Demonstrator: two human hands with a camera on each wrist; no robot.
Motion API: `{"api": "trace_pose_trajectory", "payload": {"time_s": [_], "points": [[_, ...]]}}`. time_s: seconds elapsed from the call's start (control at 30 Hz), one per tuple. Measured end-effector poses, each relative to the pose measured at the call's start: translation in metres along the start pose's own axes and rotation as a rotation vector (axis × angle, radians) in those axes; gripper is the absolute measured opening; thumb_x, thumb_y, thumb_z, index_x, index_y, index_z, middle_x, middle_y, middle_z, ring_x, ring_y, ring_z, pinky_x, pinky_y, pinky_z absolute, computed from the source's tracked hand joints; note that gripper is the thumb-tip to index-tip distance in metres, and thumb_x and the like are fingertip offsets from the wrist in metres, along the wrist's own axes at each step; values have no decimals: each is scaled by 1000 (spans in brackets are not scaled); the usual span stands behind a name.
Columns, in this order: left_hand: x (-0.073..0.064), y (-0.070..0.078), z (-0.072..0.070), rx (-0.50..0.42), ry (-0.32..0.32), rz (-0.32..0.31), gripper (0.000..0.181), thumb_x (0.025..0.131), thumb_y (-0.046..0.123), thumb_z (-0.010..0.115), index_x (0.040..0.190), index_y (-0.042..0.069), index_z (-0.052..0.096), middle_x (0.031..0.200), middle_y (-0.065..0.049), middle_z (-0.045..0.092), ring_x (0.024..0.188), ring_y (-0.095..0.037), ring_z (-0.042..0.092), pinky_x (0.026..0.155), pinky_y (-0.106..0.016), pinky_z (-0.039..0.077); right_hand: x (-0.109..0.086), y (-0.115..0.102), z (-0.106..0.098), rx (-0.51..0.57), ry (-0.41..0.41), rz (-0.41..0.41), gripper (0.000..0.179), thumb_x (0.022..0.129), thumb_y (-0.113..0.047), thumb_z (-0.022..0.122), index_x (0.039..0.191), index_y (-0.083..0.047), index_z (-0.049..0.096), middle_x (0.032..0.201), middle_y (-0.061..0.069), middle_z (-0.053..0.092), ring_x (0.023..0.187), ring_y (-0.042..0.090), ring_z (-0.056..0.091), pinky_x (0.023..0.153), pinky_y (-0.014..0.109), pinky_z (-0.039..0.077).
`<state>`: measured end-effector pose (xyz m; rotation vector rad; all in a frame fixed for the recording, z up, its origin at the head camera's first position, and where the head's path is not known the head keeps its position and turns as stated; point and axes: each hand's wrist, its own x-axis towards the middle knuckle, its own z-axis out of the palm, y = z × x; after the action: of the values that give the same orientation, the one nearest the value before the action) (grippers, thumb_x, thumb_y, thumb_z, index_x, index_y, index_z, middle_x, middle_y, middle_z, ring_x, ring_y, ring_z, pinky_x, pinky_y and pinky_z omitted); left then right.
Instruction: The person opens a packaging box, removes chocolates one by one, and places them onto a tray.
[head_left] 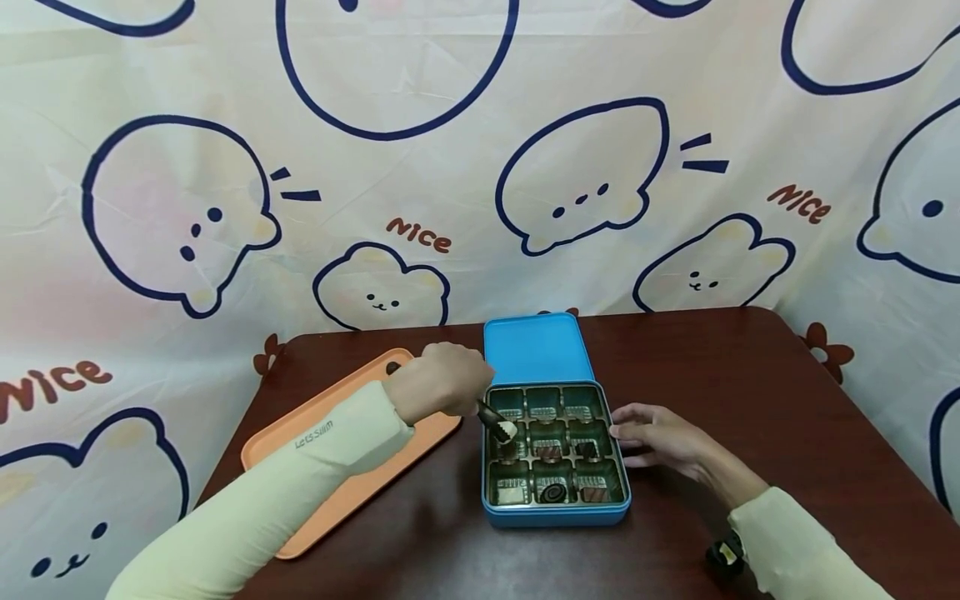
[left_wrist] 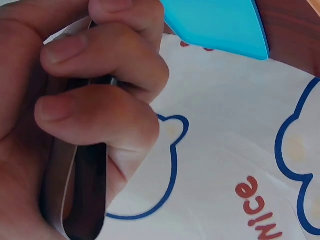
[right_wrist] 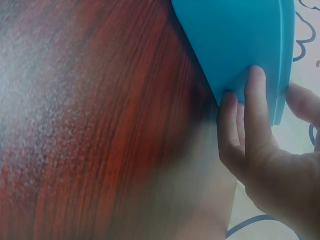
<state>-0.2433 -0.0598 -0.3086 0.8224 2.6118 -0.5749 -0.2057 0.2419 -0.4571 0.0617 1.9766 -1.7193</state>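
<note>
My left hand [head_left: 442, 379] grips a pair of dark metal tongs [left_wrist: 91, 200], its fingers curled round them and the bent end near the palm in the left wrist view. At the tongs' tips, over the left column of the blue tin [head_left: 555, 517], is a small white-and-dark chocolate [head_left: 507, 431]. Several chocolates sit in the tin's divided insert, among them a round dark one [head_left: 553, 493] in the front row and a striped brown one [head_left: 595, 494] beside it. My right hand [head_left: 663, 437] touches the tin's right side with extended fingers, seen closely in the right wrist view.
The tin's blue lid [head_left: 536, 346] lies open behind it. Left of the tin stands an orange tray [head_left: 300, 533], partly hidden by my left arm, with a dark piece [head_left: 392, 367] near its far end. A patterned cloth [head_left: 480, 167] hangs behind the brown table [head_left: 697, 358].
</note>
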Motion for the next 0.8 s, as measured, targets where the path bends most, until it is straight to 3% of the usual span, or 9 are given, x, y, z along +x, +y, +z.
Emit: {"api": "trace_pose_trajectory", "payload": {"time_s": [0.13, 0.37, 0.6, 0.8], "points": [[-7, -11, -5, -77, -6, -7, 20, 93, 28, 71, 75, 21, 67, 62, 5, 57, 52, -12, 52, 50, -30, 39, 0, -2, 0, -3, -1, 0, 54, 97, -20, 65, 137, 7, 40, 125, 21, 58, 107, 25, 64, 86, 46, 57], [-20, -27, -13, -132, -48, 40, 39, 97, 28, 66, 59, 21, 69, 49, 4, 60, 48, -12, 61, 47, -27, 45, 1, -3, 1, -4, -8, 1, 56, 97, -20, 65, 138, 8, 40, 126, 21, 57, 107, 25, 64, 86, 46, 57], [-22, -51, -11, -185, -31, 45, 44, 96, 24, 68, 54, 20, 55, 51, 6, 29, 45, -10, 29, 45, -25, 23, 0, 0, -1, -10, -24, -9, 58, 97, -22, 66, 139, 8, 39, 126, 21, 58, 108, 25, 63, 87, 46, 56], [-21, -84, -3, -284, -97, 1, 45, 98, 20, 63, 54, 20, 51, 52, 6, 33, 48, -8, 24, 47, -24, 21, 0, 2, -2, -7, -41, -18, 58, 97, -23, 65, 139, 8, 38, 126, 19, 59, 109, 24, 63, 87, 46, 56]]}}
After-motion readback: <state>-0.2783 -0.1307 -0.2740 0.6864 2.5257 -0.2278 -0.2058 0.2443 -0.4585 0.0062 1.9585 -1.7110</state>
